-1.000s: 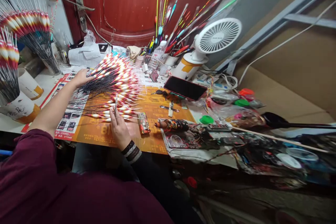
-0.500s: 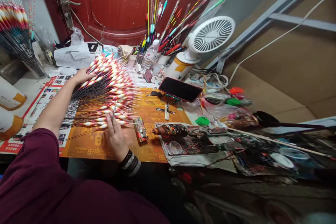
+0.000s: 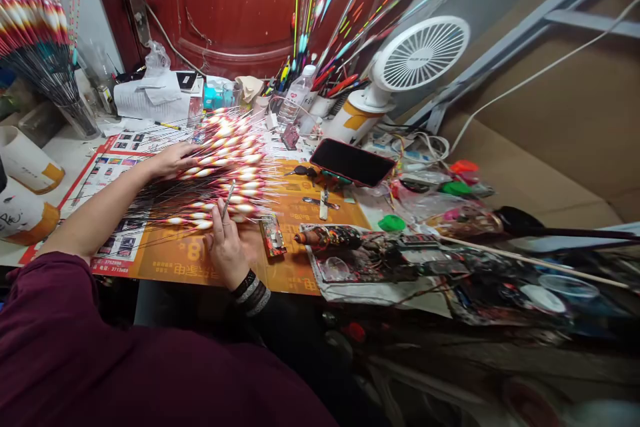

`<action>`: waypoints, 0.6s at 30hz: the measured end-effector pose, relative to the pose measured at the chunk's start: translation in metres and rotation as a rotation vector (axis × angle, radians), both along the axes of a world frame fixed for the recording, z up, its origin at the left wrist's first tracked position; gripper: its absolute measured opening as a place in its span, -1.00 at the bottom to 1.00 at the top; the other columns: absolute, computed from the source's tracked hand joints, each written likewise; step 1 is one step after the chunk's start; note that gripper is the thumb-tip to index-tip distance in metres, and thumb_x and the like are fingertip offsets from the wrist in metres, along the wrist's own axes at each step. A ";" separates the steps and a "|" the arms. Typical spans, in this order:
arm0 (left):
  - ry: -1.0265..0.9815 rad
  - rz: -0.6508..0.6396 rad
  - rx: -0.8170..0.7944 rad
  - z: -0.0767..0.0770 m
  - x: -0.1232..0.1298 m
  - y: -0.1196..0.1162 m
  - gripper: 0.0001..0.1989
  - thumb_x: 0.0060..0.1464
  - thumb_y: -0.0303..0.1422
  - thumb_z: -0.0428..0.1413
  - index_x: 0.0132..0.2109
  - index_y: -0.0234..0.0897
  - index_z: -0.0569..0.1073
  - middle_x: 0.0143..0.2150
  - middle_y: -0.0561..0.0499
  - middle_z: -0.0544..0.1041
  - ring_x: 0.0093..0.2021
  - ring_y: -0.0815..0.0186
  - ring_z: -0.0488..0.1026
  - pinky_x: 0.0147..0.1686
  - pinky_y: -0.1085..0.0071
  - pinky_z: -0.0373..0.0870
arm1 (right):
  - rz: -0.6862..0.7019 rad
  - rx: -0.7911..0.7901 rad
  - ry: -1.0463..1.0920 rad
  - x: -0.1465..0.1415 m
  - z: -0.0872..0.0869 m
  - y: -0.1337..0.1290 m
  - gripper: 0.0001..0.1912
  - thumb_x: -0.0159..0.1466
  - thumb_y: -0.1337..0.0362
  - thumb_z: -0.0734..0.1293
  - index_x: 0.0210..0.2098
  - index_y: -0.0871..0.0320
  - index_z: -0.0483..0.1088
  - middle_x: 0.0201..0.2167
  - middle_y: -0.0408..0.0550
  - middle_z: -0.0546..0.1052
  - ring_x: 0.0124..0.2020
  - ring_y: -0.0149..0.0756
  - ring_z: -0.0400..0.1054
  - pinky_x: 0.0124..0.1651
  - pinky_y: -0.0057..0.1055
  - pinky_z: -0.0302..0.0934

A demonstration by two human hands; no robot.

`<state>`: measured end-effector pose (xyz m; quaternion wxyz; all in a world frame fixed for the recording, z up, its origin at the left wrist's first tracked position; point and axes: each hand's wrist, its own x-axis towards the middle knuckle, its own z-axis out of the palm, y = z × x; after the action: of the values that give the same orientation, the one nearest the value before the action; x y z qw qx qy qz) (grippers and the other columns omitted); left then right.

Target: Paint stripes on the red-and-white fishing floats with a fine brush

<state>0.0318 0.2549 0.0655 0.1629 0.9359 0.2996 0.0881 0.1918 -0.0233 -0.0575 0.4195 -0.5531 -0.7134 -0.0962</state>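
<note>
Left grip [image 3: 173, 160] lies open on fanned painted fishing floats [image 3: 225, 167]; right grip [image 3: 225, 247] pinches a slim metal pick [image 3: 229, 197]
Floats sit beneath the left grip, just ahead of the right; a slipped pick could scratch glossy paint, and pressure could bend thin stems

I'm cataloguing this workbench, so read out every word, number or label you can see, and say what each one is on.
"8": large numeral on the orange printed sheet.
"3713": on the red-edged leaflet, near its lower edge.
Chinese characters on the orange sheet: too blurred to read.
Other print on the leaflet: too small to read.
Lettering on the white fan's hub: too small to read.
</note>
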 end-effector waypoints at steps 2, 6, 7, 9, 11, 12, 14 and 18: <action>-0.039 0.018 -0.066 0.002 -0.001 0.008 -0.25 0.39 0.09 -0.12 0.46 -0.29 0.42 0.40 -0.23 0.47 0.37 -0.03 0.42 0.40 0.18 0.30 | -0.002 0.019 -0.006 0.000 0.001 0.000 -0.07 0.48 0.45 0.20 0.64 0.14 -0.43 0.65 0.28 -0.08 0.59 -0.01 0.19 0.43 -0.04 0.43; -0.005 0.276 -0.015 0.011 -0.003 0.039 -0.30 0.41 -0.06 -0.19 0.42 -0.39 0.43 0.41 -0.24 0.47 0.37 0.03 0.42 0.40 0.22 0.32 | -0.004 0.035 -0.020 0.000 0.000 -0.001 -0.07 0.47 0.46 0.20 0.64 0.16 -0.42 0.65 0.28 -0.05 0.60 0.00 0.17 0.43 -0.04 0.43; 0.047 0.335 0.016 0.012 -0.004 0.047 -0.29 0.35 -0.07 -0.10 0.44 -0.42 0.40 0.43 -0.27 0.44 0.40 0.01 0.40 0.42 0.21 0.29 | -0.005 0.029 -0.023 0.000 0.000 -0.001 -0.07 0.47 0.46 0.20 0.64 0.17 -0.41 0.64 0.28 -0.03 0.60 0.01 0.16 0.43 -0.03 0.43; 0.151 0.402 0.024 0.012 -0.006 0.061 -0.18 0.17 -0.08 0.09 0.47 -0.47 0.35 0.45 -0.34 0.40 0.41 -0.08 0.39 0.43 0.15 0.29 | -0.002 0.014 -0.023 0.000 -0.001 0.000 -0.08 0.46 0.47 0.19 0.64 0.16 -0.41 0.64 0.28 -0.03 0.61 0.01 0.14 0.44 -0.01 0.42; 0.223 0.418 -0.026 0.008 -0.008 0.071 -0.08 0.02 -0.07 0.19 0.45 -0.49 0.37 0.41 -0.41 0.45 0.35 -0.18 0.44 0.37 0.08 0.37 | 0.008 0.006 -0.019 0.001 -0.001 0.000 -0.07 0.46 0.48 0.18 0.64 0.15 -0.42 0.65 0.26 -0.05 0.63 -0.01 0.09 0.47 0.00 0.40; 0.252 0.421 -0.044 0.005 -0.008 0.074 -0.06 -0.03 -0.05 0.22 0.44 -0.48 0.40 0.38 -0.41 0.47 0.33 -0.21 0.47 0.35 0.06 0.40 | 0.011 0.006 -0.016 0.001 -0.001 0.000 -0.07 0.45 0.48 0.18 0.64 0.14 -0.42 0.65 0.26 -0.06 0.64 -0.01 0.07 0.47 0.00 0.39; 0.287 0.418 -0.066 -0.001 -0.009 0.075 -0.04 -0.07 0.01 0.24 0.41 -0.44 0.44 0.33 -0.40 0.52 0.29 -0.22 0.49 0.32 0.08 0.42 | 0.012 0.009 -0.013 0.001 -0.002 0.000 -0.07 0.45 0.49 0.18 0.64 0.14 -0.41 0.65 0.26 -0.07 0.64 -0.01 0.07 0.48 0.00 0.39; 0.305 0.363 -0.099 -0.005 -0.010 0.066 -0.13 -0.04 0.14 0.19 0.33 -0.26 0.54 0.17 -0.26 0.64 0.16 -0.13 0.55 0.24 0.15 0.47 | 0.005 0.013 -0.013 0.001 -0.001 -0.001 -0.08 0.46 0.49 0.17 0.64 0.13 -0.39 0.65 0.25 -0.06 0.61 0.01 0.13 0.45 0.02 0.42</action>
<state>0.0216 0.3210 0.0605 0.1429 0.8602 0.4878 -0.0413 0.1926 -0.0240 -0.0587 0.4187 -0.5480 -0.7168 -0.1034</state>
